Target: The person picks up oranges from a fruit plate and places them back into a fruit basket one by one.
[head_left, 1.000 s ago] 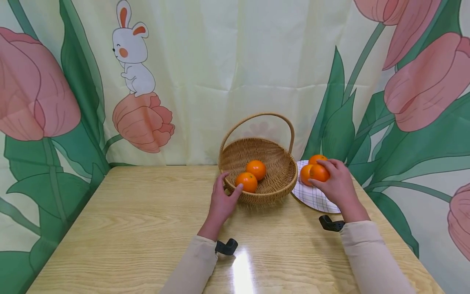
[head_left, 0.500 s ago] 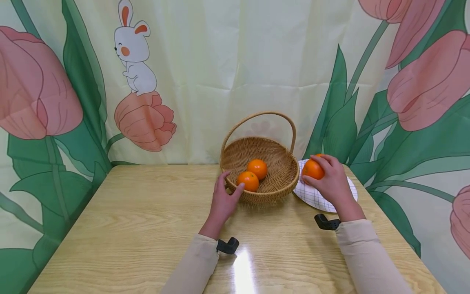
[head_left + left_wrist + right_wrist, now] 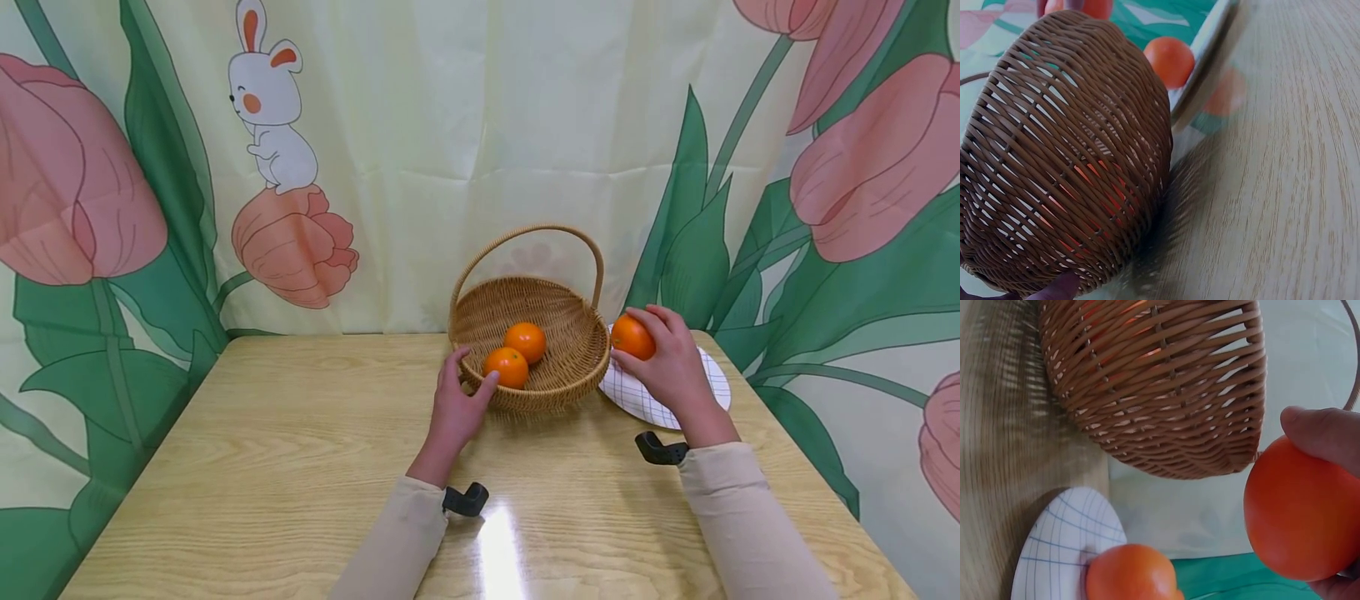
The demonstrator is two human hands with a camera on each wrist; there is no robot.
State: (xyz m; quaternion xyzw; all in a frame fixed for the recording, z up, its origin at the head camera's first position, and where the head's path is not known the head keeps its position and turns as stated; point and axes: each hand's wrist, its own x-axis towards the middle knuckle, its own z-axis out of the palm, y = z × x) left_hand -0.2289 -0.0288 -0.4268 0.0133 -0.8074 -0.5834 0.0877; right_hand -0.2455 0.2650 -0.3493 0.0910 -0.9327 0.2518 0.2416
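Transfer step in hand, I'd say: R hand (image 3: 671,362) grips an orange (image 3: 632,336) right of centre in head view, L hand (image 3: 455,408) holds the basket (image 3: 573,342) beside it, so next move prob calls for shifting left & lowering gently by two oranges (image 3: 525,342) (image 3: 506,367) inside.

Pale wood-grain table (image 3: 300,458) — a wicker basket (image 3: 517,298) and, just beside it, a checked white plate (image 3: 637,396).

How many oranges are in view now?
4 at least: front orange and rear orange inside the basket, one orange in the right hand, another orange on the plate. A fifth may be partly hidden behind that last one.
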